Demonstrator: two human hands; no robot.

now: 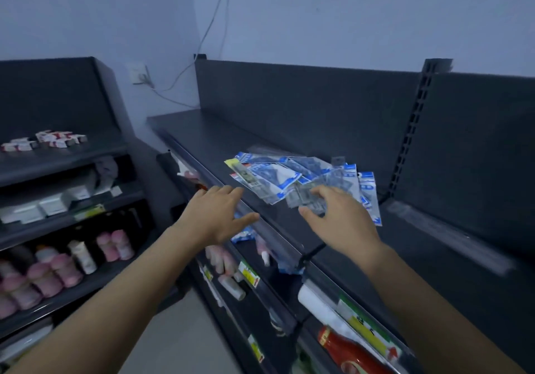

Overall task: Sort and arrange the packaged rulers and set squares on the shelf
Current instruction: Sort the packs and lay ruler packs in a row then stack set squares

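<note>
**Loose heap of packets, hands closing in**

The packaged rulers and set squares lie as one untidy pile of packets (304, 182) on the dark top shelf (220, 139). They are blue-and-white card headers and clear sleeves, overlapped at all angles, with none yet sorted by kind. The picture is dim and blurred, so I cannot tell which packet is a ruler and which a set square.

The right hand (338, 217) is at the pile's near edge, fingers bent over a clear packet and thumb low beside it. Whether it has a packet pinched or only touches the top I cannot tell. The left hand (217, 214) hovers to the left of the pile over the shelf's front rail (269, 229), fingers straight and spread, holding nothing.

Below and in front of the pile are lower shelves with pink bottles (220, 258), a white roll (318, 301) and a red bottle (344, 350). Far left of the pile, another rack holds small red-and-white boxes (49, 140).

Judged from here, the main risk is the slick sleeves sliding. A pull on one buried packet could drag its neighbours over the rail and down among the bottles. The packet at the pile's right end (373, 214) lies closest to that edge. A hasty grab could also lift several mixed packets together and muddle the sort.
</note>
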